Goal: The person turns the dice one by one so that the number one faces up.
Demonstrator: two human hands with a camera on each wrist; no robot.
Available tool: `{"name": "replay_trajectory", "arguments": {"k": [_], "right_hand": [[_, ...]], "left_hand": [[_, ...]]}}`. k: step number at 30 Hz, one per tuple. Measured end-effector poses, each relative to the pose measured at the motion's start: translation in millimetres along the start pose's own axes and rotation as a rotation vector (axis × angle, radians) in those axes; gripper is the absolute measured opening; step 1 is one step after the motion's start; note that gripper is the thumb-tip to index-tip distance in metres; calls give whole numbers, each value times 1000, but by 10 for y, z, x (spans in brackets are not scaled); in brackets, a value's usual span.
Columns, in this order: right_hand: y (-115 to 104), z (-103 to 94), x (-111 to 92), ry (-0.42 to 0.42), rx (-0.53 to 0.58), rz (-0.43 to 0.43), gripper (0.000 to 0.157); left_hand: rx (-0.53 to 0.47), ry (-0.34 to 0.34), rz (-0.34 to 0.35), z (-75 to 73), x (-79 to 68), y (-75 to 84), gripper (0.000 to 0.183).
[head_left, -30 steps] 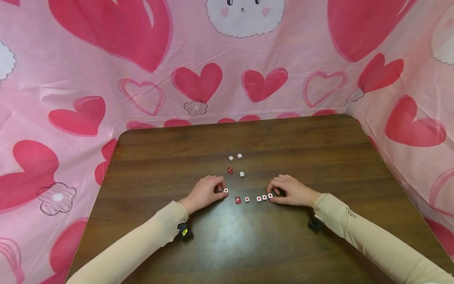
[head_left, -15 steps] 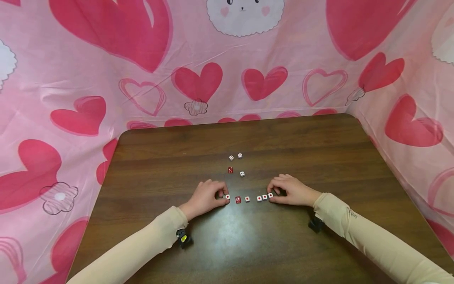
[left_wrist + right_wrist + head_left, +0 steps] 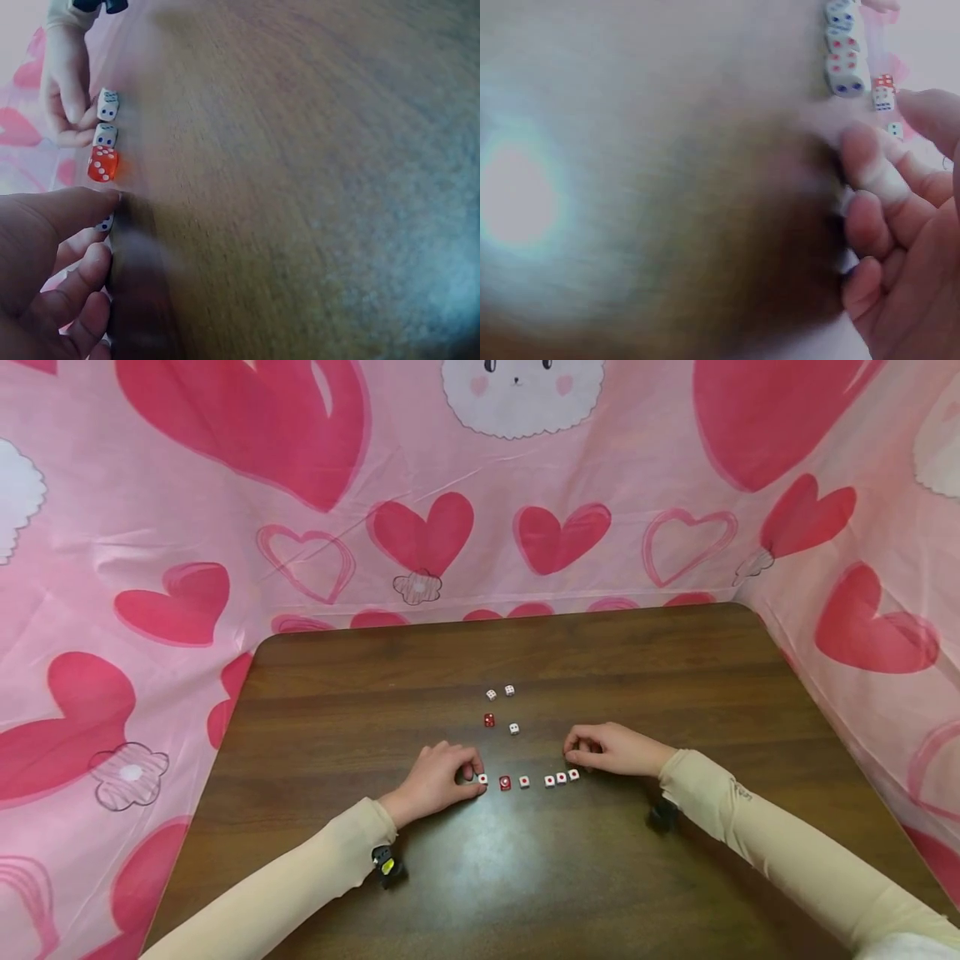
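Note:
My left hand [image 3: 437, 781] pinches a white die [image 3: 483, 779] with a red dot on top, at the left end of a row of dice. Beside that die sits a red die [image 3: 505, 783], then a white one [image 3: 524, 782]. Farther right, three white dice stand close together, ending with a white die [image 3: 573, 774]. Just behind that end is my right hand [image 3: 617, 748], its fingers loosely bent and holding nothing. In the right wrist view its thumb and fingers [image 3: 866, 221] are apart from the dice. The left thumb largely hides the pinched die in the left wrist view.
Behind the row lie a red die [image 3: 489, 720] and a white die [image 3: 513, 728], with two more white dice, one of them a white die [image 3: 510, 691], farther back. The brown wooden table [image 3: 480, 877] is backed by a pink heart-print cloth [image 3: 495, 485].
My left hand has brought its white die toward me, into line with the row beside the red die. My right hand has let go of the rightmost die and drawn back from it.

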State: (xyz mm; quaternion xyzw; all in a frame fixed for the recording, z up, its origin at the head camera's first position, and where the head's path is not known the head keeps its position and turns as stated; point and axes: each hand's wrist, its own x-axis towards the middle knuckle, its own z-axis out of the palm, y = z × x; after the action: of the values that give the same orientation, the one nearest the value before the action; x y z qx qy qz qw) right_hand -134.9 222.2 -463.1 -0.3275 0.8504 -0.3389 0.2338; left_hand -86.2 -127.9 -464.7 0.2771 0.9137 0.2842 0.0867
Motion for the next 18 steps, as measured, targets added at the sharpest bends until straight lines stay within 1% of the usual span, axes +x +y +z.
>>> {"name": "replay_trajectory", "arguments": {"k": [2, 4, 9, 13, 18], "right_hand": [[-14, -56, 64, -22, 2, 10, 12], [-26, -116, 140, -25, -10, 12, 11], [-24, -283, 360, 29, 5, 27, 8], [-21, -408, 557, 71, 60, 57, 10], [-19, -462, 811, 85, 82, 91, 10]], "left_hand": [[-1, -6, -5, -1, -2, -3, 20], [-4, -10, -6, -6, -3, -5, 20], [-13, -24, -5, -25, -5, -5, 19], [-18, -27, 2, -28, -10, -16, 19], [-18, -32, 8, -23, -22, -31, 20]]}}
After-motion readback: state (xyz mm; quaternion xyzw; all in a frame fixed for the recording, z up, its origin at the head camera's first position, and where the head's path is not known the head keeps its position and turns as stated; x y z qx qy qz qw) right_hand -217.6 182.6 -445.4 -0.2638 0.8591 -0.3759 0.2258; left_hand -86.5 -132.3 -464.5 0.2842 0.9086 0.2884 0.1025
